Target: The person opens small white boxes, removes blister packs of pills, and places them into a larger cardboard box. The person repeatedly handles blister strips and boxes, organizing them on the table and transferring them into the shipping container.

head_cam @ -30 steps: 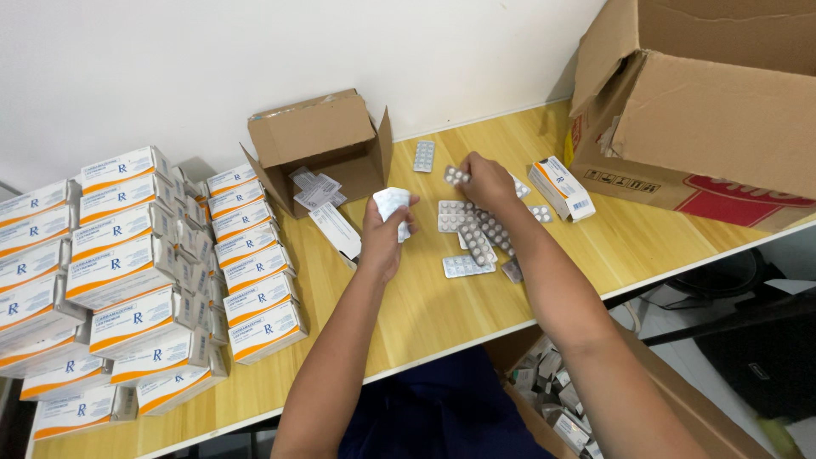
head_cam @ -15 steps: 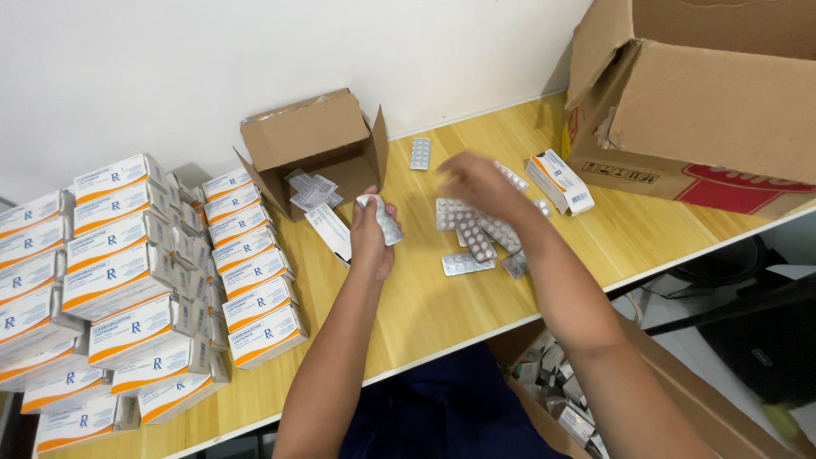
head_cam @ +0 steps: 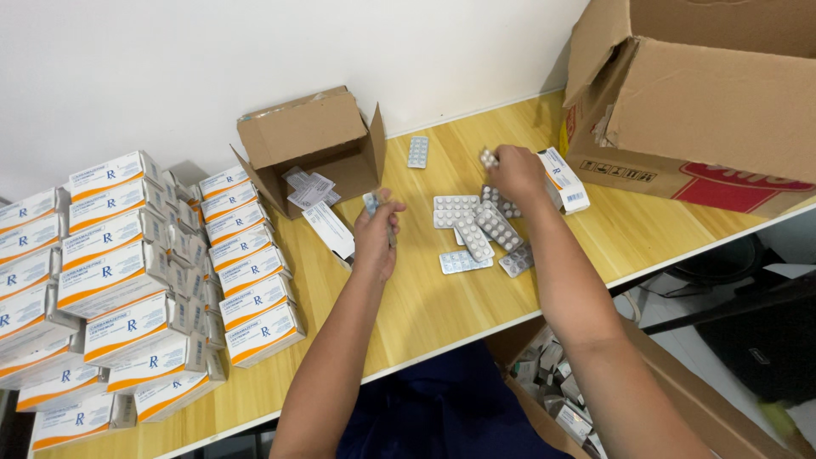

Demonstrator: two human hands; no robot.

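My left hand (head_cam: 376, 235) is closed around a small stack of silver blister packs, held upright above the wooden table (head_cam: 408, 314). My right hand (head_cam: 514, 170) reaches over a loose pile of blister packs (head_cam: 476, 229) and pinches one blister strip (head_cam: 487, 158) at the pile's far side. A white and orange medicine carton (head_cam: 563, 180) lies just right of that hand. One single blister pack (head_cam: 417, 151) lies apart near the wall.
A small open cardboard box (head_cam: 310, 149) with folded leaflets stands behind my left hand, and a leaflet (head_cam: 327, 229) lies in front of it. Stacked white-orange cartons (head_cam: 127, 280) fill the left. A large cardboard box (head_cam: 705, 93) sits right; another box (head_cam: 586, 399) of packs is below the table edge.
My right hand swung away from the left hand and reached to the far side of the pile, where it took hold of a blister strip. My left hand stayed almost still with its stack.
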